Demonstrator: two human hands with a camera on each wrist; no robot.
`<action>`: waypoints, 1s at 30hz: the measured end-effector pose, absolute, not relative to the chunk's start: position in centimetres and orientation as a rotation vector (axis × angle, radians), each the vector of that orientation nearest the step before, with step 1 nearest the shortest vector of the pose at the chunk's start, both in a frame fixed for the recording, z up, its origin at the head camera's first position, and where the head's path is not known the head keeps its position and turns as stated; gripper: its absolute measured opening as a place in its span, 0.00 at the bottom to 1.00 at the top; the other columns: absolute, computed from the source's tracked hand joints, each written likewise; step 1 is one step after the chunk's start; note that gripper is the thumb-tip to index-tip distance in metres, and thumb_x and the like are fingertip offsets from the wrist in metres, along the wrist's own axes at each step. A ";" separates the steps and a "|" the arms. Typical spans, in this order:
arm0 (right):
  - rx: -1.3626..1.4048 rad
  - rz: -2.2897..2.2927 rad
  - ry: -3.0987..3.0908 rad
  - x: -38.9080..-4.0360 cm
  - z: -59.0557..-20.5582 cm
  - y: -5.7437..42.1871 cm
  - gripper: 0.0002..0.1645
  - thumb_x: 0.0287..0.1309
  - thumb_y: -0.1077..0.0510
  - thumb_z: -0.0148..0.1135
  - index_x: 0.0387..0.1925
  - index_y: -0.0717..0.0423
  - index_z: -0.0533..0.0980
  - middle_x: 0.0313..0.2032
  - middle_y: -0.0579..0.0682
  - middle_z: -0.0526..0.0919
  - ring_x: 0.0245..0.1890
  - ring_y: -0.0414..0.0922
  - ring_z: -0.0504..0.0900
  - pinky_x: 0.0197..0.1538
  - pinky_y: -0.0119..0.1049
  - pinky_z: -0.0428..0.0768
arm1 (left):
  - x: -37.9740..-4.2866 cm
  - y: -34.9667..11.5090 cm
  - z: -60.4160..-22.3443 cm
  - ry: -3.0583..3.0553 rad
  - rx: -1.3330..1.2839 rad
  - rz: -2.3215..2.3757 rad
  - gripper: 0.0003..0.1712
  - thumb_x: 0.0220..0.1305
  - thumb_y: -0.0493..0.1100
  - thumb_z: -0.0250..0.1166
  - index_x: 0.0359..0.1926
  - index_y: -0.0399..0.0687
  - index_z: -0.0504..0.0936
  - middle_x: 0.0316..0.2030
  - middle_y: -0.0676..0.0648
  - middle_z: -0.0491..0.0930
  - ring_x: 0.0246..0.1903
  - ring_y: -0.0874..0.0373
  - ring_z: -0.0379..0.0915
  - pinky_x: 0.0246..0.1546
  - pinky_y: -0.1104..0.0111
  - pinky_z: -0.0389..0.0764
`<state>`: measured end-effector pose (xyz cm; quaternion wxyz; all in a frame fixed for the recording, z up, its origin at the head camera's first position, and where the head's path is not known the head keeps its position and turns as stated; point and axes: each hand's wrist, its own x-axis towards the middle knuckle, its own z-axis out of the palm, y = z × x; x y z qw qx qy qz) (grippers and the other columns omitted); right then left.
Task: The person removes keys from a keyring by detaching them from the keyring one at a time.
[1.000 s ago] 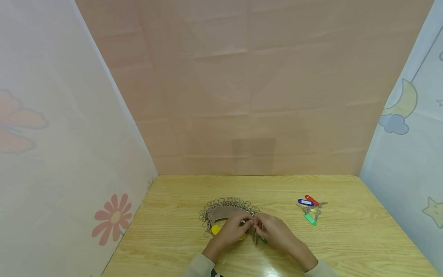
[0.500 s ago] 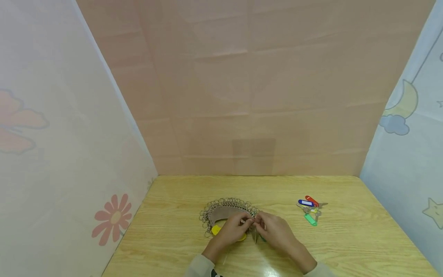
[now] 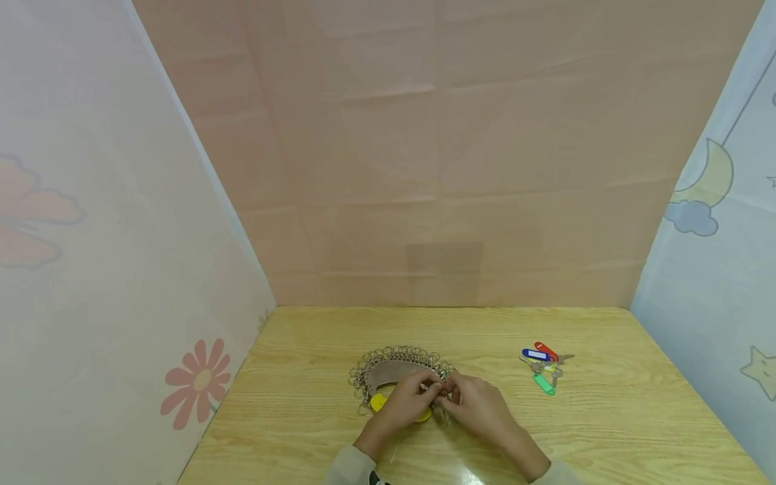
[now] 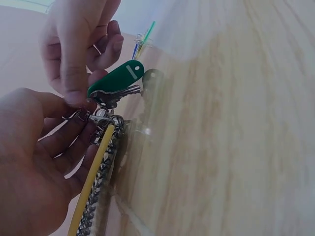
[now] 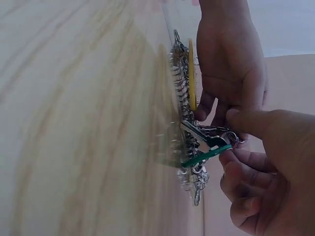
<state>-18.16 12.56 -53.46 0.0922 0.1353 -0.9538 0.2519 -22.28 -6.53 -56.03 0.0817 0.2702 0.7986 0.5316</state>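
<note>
A curved metal plate (image 3: 388,372) lies on the table, with several swivel clasps and split rings round its outer edge. At its right end my left hand (image 3: 407,399) pinches the ring of a metal clasp (image 4: 101,118). My right hand (image 3: 481,407) meets it there, gripping a key ring (image 5: 234,137) between thumb and finger. From that ring hang a silver key (image 4: 115,96) and a dark green key tag (image 4: 118,78). Whether the ring is threaded onto the clasp's ring cannot be told. A yellow piece (image 3: 378,402) sits inside the plate's curve, partly under my left hand.
To the right on the wooden table (image 3: 606,431) lies a small pile of keys (image 3: 556,370) with a red tag (image 3: 545,351), a blue tag (image 3: 536,355) and a light green tag (image 3: 544,384). Cloth walls enclose the back and both sides.
My right hand has turned slightly, and the key that hung below the fingers is now mostly hidden in the head view. The left hand has stayed in place.
</note>
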 end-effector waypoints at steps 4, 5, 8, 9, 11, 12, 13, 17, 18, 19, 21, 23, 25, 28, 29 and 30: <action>0.364 0.716 -2.801 -18.2 -53.8 12.4 0.14 0.57 0.51 0.81 0.31 0.42 0.78 0.21 0.32 0.70 0.19 0.30 0.64 0.22 0.28 0.65 | -22.3 -6.4 -55.8 2.402 0.840 1.564 0.11 0.82 0.49 0.60 0.48 0.54 0.88 0.44 0.58 0.85 0.41 0.72 0.77 0.46 0.73 0.81; 0.355 0.714 -2.796 -18.1 -53.9 12.4 0.15 0.57 0.53 0.81 0.30 0.42 0.78 0.21 0.31 0.70 0.19 0.30 0.64 0.23 0.28 0.65 | -22.3 -6.4 -55.8 2.405 0.843 1.558 0.11 0.82 0.49 0.60 0.48 0.54 0.88 0.44 0.58 0.86 0.42 0.72 0.77 0.46 0.72 0.81; 0.332 0.716 -2.787 -18.0 -53.9 12.4 0.15 0.55 0.55 0.80 0.29 0.41 0.77 0.21 0.32 0.71 0.19 0.30 0.65 0.24 0.28 0.66 | -22.3 -6.3 -55.7 2.422 0.843 1.537 0.10 0.81 0.49 0.61 0.47 0.55 0.89 0.44 0.59 0.86 0.43 0.73 0.77 0.48 0.72 0.81; 0.329 0.723 -2.787 -18.0 -53.8 12.4 0.15 0.56 0.56 0.80 0.28 0.41 0.77 0.21 0.32 0.72 0.20 0.30 0.66 0.24 0.28 0.66 | -22.3 -6.3 -55.6 2.426 0.841 1.535 0.10 0.81 0.48 0.61 0.47 0.55 0.89 0.44 0.59 0.85 0.43 0.73 0.77 0.48 0.72 0.81; 0.328 0.731 -2.786 -17.9 -53.7 12.4 0.15 0.56 0.57 0.79 0.27 0.42 0.77 0.21 0.33 0.73 0.20 0.30 0.66 0.25 0.28 0.68 | -22.3 -6.2 -55.6 2.434 0.838 1.534 0.10 0.81 0.48 0.62 0.47 0.55 0.89 0.44 0.59 0.85 0.42 0.73 0.77 0.48 0.72 0.81; 0.328 0.734 -2.786 -17.9 -53.7 12.4 0.15 0.56 0.58 0.79 0.27 0.42 0.78 0.21 0.33 0.74 0.20 0.31 0.67 0.25 0.28 0.68 | -22.3 -6.2 -55.6 2.435 0.837 1.536 0.09 0.81 0.47 0.62 0.47 0.55 0.89 0.44 0.59 0.85 0.42 0.73 0.77 0.48 0.72 0.81; 0.329 0.743 -2.787 -17.9 -53.7 12.4 0.15 0.56 0.59 0.78 0.26 0.42 0.78 0.21 0.34 0.75 0.20 0.31 0.67 0.25 0.28 0.69 | -22.3 -6.2 -55.6 2.433 0.839 1.538 0.09 0.80 0.47 0.63 0.46 0.54 0.89 0.43 0.59 0.85 0.42 0.73 0.77 0.47 0.73 0.81; 0.325 0.758 -2.800 -17.9 -53.7 12.4 0.16 0.56 0.61 0.78 0.26 0.42 0.78 0.21 0.33 0.76 0.20 0.31 0.68 0.26 0.28 0.69 | -22.4 -6.2 -55.6 2.408 0.836 1.552 0.07 0.79 0.47 0.65 0.46 0.54 0.89 0.42 0.60 0.86 0.42 0.73 0.78 0.47 0.73 0.80; 0.322 0.770 -2.801 -17.9 -53.6 12.4 0.15 0.56 0.61 0.78 0.26 0.42 0.78 0.21 0.33 0.76 0.21 0.31 0.68 0.26 0.28 0.69 | -22.4 -6.2 -55.6 2.403 0.836 1.556 0.07 0.79 0.47 0.65 0.46 0.54 0.89 0.42 0.60 0.86 0.42 0.73 0.78 0.47 0.73 0.80; 0.320 0.785 -2.801 -17.9 -53.6 12.4 0.15 0.56 0.61 0.77 0.26 0.42 0.78 0.21 0.33 0.76 0.21 0.31 0.68 0.26 0.28 0.69 | -22.4 -6.2 -55.6 2.401 0.838 1.557 0.07 0.79 0.47 0.65 0.46 0.55 0.89 0.41 0.60 0.86 0.41 0.73 0.78 0.47 0.73 0.80; 0.316 0.811 -2.799 -17.9 -53.5 12.5 0.14 0.57 0.62 0.77 0.27 0.42 0.79 0.21 0.33 0.76 0.21 0.31 0.67 0.26 0.28 0.68 | -22.4 -6.2 -55.6 2.407 0.844 1.554 0.08 0.79 0.48 0.64 0.46 0.55 0.88 0.41 0.60 0.86 0.41 0.73 0.77 0.47 0.73 0.80; 0.320 0.851 -2.794 -17.9 -53.4 12.5 0.12 0.58 0.63 0.76 0.29 0.44 0.81 0.22 0.33 0.78 0.20 0.31 0.67 0.25 0.28 0.68 | -22.4 -6.3 -55.6 2.414 0.857 1.550 0.08 0.80 0.48 0.64 0.46 0.55 0.88 0.41 0.59 0.86 0.41 0.73 0.77 0.47 0.73 0.80; 0.320 0.877 -2.788 -17.9 -53.4 12.5 0.11 0.58 0.63 0.75 0.30 0.44 0.82 0.23 0.34 0.79 0.20 0.30 0.68 0.24 0.28 0.68 | -22.4 -6.3 -55.6 2.421 0.871 1.546 0.08 0.80 0.49 0.63 0.46 0.55 0.88 0.41 0.59 0.86 0.41 0.73 0.77 0.47 0.72 0.80; 0.315 0.911 -2.785 -17.9 -53.3 12.7 0.11 0.60 0.63 0.75 0.31 0.43 0.82 0.24 0.35 0.80 0.19 0.30 0.68 0.24 0.27 0.68 | -22.5 -6.4 -55.6 2.430 0.888 1.538 0.09 0.80 0.49 0.63 0.46 0.55 0.88 0.41 0.58 0.87 0.41 0.73 0.77 0.48 0.72 0.80; 0.311 0.917 -2.784 -18.0 -53.3 12.7 0.11 0.60 0.63 0.75 0.31 0.43 0.82 0.25 0.35 0.80 0.19 0.30 0.68 0.24 0.27 0.68 | -22.5 -6.4 -55.7 2.433 0.891 1.535 0.09 0.80 0.49 0.63 0.46 0.55 0.88 0.42 0.59 0.87 0.41 0.73 0.77 0.48 0.72 0.80; 0.306 0.927 -2.784 -18.0 -53.3 12.8 0.12 0.60 0.63 0.75 0.32 0.42 0.82 0.25 0.34 0.80 0.19 0.30 0.68 0.24 0.27 0.68 | -22.6 -6.4 -55.7 2.435 0.894 1.534 0.09 0.80 0.49 0.63 0.46 0.56 0.88 0.42 0.58 0.87 0.41 0.73 0.77 0.48 0.72 0.80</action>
